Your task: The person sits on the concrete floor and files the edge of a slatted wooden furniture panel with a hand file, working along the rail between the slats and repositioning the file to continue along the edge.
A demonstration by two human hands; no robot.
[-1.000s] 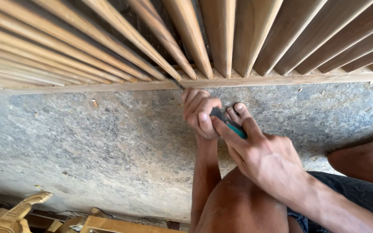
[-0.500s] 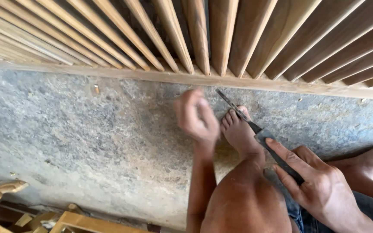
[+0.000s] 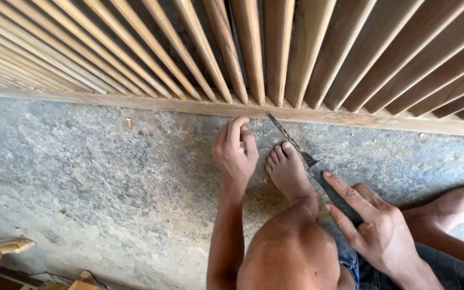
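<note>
My right hand (image 3: 378,226) grips the dark handle of a long chisel (image 3: 307,158). Its thin metal blade slants up and left, with the tip touching the bottom rail (image 3: 135,102) of a wooden slatted frame (image 3: 253,48). My left hand (image 3: 236,152) rests on the concrete floor just below that rail, fingers curled together and holding nothing I can see. It lies a little left of the chisel tip. My bare left foot (image 3: 288,172) sits between the two hands, under the blade.
The slatted frame stands along the far side of the rough grey concrete floor (image 3: 92,177). My other bare foot (image 3: 460,201) lies at the right. Pale carved wooden pieces (image 3: 1,255) sit at the bottom left. Small wood chips dot the floor.
My right hand has drawn back along the chisel to its handle, away from my left hand. The blade tip has come up against the rail. My left hand stays near the rail.
</note>
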